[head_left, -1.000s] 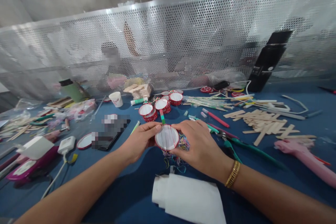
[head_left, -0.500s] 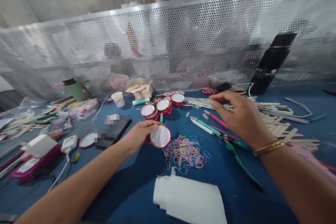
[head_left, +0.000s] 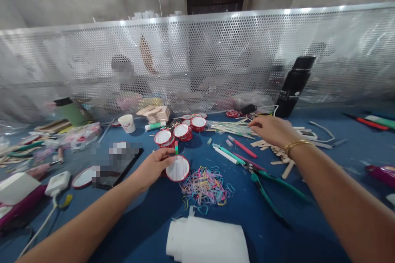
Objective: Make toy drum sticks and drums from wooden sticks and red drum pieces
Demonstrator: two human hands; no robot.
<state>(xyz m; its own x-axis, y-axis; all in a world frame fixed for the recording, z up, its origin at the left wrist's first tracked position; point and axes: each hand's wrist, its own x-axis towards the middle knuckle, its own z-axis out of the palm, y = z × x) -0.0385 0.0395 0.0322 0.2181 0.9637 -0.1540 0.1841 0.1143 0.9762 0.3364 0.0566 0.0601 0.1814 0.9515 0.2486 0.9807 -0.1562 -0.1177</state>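
My left hand (head_left: 156, 166) grips a small toy drum (head_left: 177, 168) by its left edge. The drum has a white face and red rim, with a thin pinkish line across the face and a green-and-red stub at its top. Just right of and below it lies a pile of coloured rubber bands (head_left: 206, 187). Farther off, my right hand (head_left: 273, 130) has its fingers drawn together at the right ends of some thin pale sticks (head_left: 230, 127); whether it pinches one is hidden. Similar red-rimmed drums (head_left: 182, 130) stand stacked beyond my left hand.
Green-handled pliers (head_left: 267, 193), markers (head_left: 225, 155) and wooden craft sticks (head_left: 277, 150) lie on the right. A white roll (head_left: 210, 240) is in front. On the left are a phone (head_left: 123, 168), a charger (head_left: 58, 183) and a paper cup (head_left: 126, 123). A perforated metal screen (head_left: 210, 49) runs behind.
My right hand has moved down and forward to the ends of the thin sticks. My left hand keeps hold of the drum. The camera view has shifted slightly.
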